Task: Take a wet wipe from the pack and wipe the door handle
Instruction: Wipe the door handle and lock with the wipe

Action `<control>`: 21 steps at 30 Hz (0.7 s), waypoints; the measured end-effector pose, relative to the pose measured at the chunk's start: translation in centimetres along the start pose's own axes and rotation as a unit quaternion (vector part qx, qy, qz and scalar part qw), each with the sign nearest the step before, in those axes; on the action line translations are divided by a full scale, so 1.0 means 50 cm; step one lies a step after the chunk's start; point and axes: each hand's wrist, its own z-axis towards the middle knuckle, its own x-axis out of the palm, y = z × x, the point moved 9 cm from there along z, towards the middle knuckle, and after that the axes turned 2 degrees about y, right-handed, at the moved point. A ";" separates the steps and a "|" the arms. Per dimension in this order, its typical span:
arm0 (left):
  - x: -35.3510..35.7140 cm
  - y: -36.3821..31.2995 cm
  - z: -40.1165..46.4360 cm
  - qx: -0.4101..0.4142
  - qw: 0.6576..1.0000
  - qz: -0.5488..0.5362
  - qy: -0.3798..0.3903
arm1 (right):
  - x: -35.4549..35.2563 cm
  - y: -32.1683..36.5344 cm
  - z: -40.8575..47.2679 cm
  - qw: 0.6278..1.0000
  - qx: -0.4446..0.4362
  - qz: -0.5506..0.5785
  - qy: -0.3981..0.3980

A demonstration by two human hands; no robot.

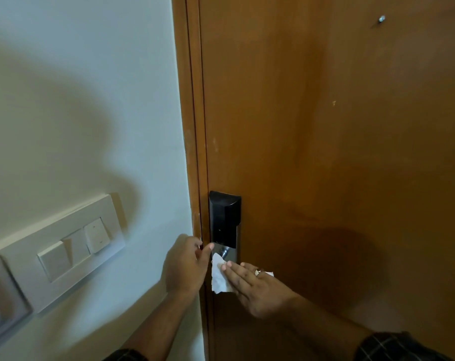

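A white wet wipe [219, 278] is draped over the door handle, which it hides almost fully; only the handle's metal neck [224, 253] shows below the black lock housing [224, 217]. My right hand [257, 289] lies flat on the wipe, fingers pressing it against the handle. My left hand [186, 265] is beside the door edge, thumb touching the silver lock plate just above the wipe. The wipe pack is not in view.
The brown wooden door [325, 126] fills the right side, its frame [192, 113] running down the middle. A white wall [78, 100] on the left carries a cream switch panel [64, 251]. A small screw [381, 19] sticks out of the door at top right.
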 end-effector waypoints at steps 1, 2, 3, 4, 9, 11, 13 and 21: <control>-0.018 -0.014 0.008 0.022 0.999 0.009 -0.024 | 0.001 0.011 -0.003 0.999 -0.027 -0.030 -0.021; -0.034 -0.032 0.017 0.043 0.998 0.011 -0.041 | 0.003 0.024 -0.005 0.997 -0.058 -0.050 -0.032; -0.048 -0.055 0.028 0.065 0.996 0.021 -0.056 | 0.004 0.035 -0.004 0.994 -0.089 -0.059 -0.037; -0.058 -0.083 0.041 0.093 0.992 0.047 -0.067 | 0.006 0.045 -0.001 0.991 -0.114 -0.064 -0.036; -0.049 -0.229 0.110 0.270 0.947 0.165 -0.055 | 0.012 0.048 0.048 0.990 -0.115 -0.077 0.009; -0.026 -0.279 0.125 0.340 0.917 0.200 -0.054 | 0.022 0.039 0.051 0.991 -0.109 -0.073 0.011; -0.007 -0.316 0.133 0.391 0.889 0.234 -0.054 | 0.031 0.029 0.029 0.989 -0.131 -0.072 0.009; 0.042 -0.314 0.161 0.435 0.871 0.222 -0.052 | 0.057 -0.007 0.003 0.985 -0.153 -0.061 0.060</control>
